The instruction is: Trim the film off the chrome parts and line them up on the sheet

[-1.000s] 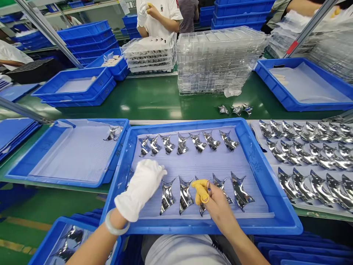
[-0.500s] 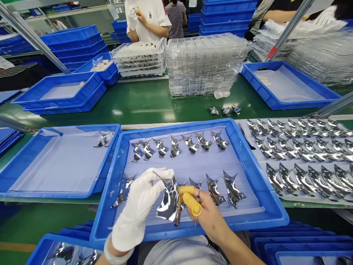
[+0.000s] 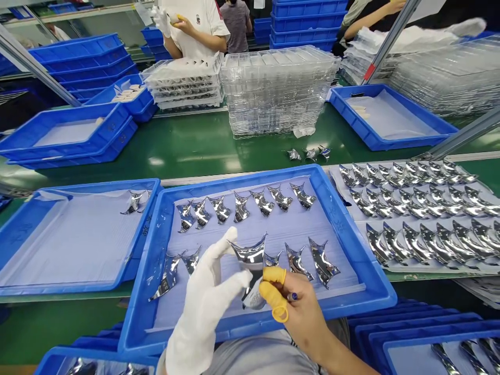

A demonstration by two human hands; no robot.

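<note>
A worker's **left hand in a white cotton glove** [image 3: 207,297] and **right hand with yellow finger cots** [image 3: 300,312] hold a **mirror-polished curved metal piece** [image 3: 250,255] up just above a **blue plastic tray** [image 3: 353,250] at a factory line. The piece sits between the two hands, near the tray's front edge. The **gloved fingers** [image 3: 238,281] are spread, with the thumb pointing up and apart from them, beside the piece's left side. Whether they actually grip it cannot be told from this view. The right hand's **cot-covered fingertips** [image 3: 271,291] are pressed against the lower part of the piece and appear to pinch it, though the glare and overlapping hands hide the contact.

Seven similar **metal pieces** [image 3: 241,207] lie in a far row on the tray's **pale lilac liner** [image 3: 273,229], and five more lie in a near row. A **second blue tray** [image 3: 150,219] to the left holds one piece. To the right, many more lie in rows on a **white sheet** [image 3: 414,260]. Across a **green conveyor** [image 3: 187,140], a **co-worker in a white T-shirt** [image 3: 199,26] stands behind a **stack of clear plastic trays** [image 3: 277,88].
</note>
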